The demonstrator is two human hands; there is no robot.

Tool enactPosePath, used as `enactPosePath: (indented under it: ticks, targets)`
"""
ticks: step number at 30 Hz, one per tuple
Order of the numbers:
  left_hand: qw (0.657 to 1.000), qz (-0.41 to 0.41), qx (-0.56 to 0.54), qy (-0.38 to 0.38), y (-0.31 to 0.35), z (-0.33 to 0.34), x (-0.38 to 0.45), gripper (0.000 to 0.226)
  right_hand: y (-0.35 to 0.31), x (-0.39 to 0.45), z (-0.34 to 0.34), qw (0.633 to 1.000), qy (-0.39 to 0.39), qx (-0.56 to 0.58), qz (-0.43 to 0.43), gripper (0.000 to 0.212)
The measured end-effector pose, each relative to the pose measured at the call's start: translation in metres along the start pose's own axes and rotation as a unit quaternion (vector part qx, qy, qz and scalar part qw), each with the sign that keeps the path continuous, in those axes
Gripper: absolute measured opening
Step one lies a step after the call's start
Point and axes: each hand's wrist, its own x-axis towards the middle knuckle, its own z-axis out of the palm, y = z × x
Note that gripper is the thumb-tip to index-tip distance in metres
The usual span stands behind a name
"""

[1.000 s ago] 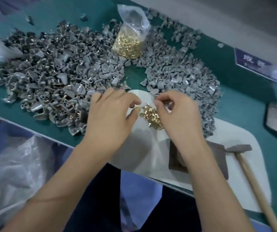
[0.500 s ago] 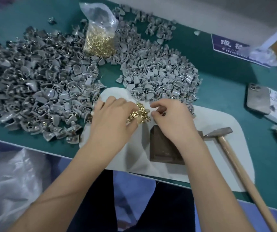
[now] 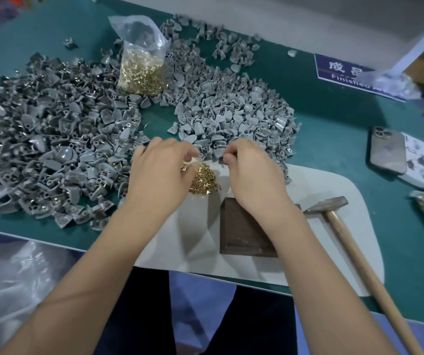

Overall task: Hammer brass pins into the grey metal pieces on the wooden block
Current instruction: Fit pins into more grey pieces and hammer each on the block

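Prep step: picking pin + piece, no hammering yet.
Left hand is curling over loose brass pins on white mat, seemingly pinching some; right hand is pinching sth small at edge of grey metal pieces, can't tell what. Wooden block is sitting bare under right wrist, hammer lying untouched just right. Next: seat piece on block, pin in hole, grab hammer.

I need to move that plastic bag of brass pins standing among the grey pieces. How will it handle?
The bag will probably feel heavy for its size, being packed with metal pins. Its thin plastic looks floppy, so it should sag. Its open, crumpled top could spill pins if tipped.
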Motion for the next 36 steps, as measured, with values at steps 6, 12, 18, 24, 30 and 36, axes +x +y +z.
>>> enactPosePath:
  ticks: [6, 12, 18, 24, 30, 36]
  targets:
    - [0.998, 0.035, -0.005, -0.057, 0.004, 0.012, 0.032, 0.035, 0.015, -0.008, 0.004, 0.981, 0.069, 0.178, 0.016, 0.007]
    - [0.997, 0.034, 0.044, -0.054, 0.013, 0.023, 0.046, 0.026, 0.020, -0.010, 0.010, 0.961, 0.098, 0.258, 0.016, 0.016]
    - [0.998, 0.035, 0.044, -0.037, 0.012, 0.022, 0.043, 0.010, 0.025, -0.007, 0.006, 0.936, 0.106, 0.333, 0.032, 0.010]
    - [0.988, 0.077, -0.130, 0.018, 0.018, 0.017, 0.030, 0.010, 0.023, -0.008, 0.001, 0.921, 0.134, 0.365, 0.027, 0.011]
    - [0.899, 0.061, -0.433, 0.000, 0.054, 0.010, -0.005, 0.018, 0.023, -0.037, -0.018, 0.846, 0.152, 0.511, 0.009, 0.008]
    - [0.837, 0.025, -0.541, -0.080, 0.074, 0.019, -0.031, 0.017, 0.041, -0.082, -0.033, 0.818, 0.131, 0.560, 0.030, 0.013]
